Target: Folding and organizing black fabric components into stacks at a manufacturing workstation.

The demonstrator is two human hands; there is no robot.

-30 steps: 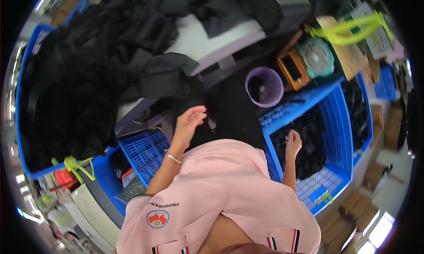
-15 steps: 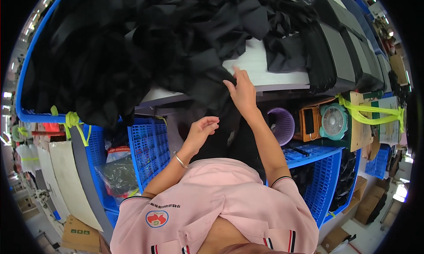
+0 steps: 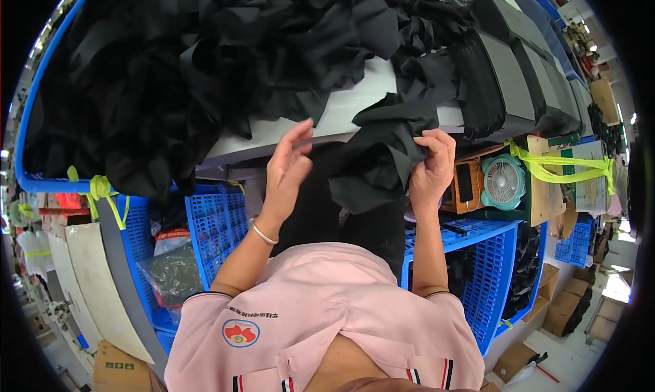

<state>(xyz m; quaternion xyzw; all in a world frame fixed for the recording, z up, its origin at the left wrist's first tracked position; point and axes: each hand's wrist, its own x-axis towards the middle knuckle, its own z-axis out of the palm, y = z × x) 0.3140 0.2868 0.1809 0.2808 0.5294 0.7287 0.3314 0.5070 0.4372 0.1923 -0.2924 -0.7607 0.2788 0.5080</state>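
My right hand [image 3: 434, 161] pinches the right edge of a loose black fabric piece [image 3: 375, 156], which hangs crumpled over the front edge of the white table [image 3: 341, 109] and above my lap. Left of that piece, my left hand [image 3: 289, 167] is raised with its fingers apart and nothing in it. Just beyond its fingertips lies the edge of a big heap of black fabric pieces [image 3: 170, 71], spread over the far left and middle of the table.
Neat stacks of dark fabric [image 3: 508, 85] stand at the table's right. A blue crate rim [image 3: 27, 133] bounds the heap on the left. Below the table are blue crates [image 3: 218, 228] on both sides. A small teal fan [image 3: 503, 180] and a phone on a wooden stand [image 3: 466, 186] sit at the right.
My right hand has moved right and taken hold of a fabric piece, now pulled away from the heap. My left hand has risen toward the table edge, its fingers spreading.
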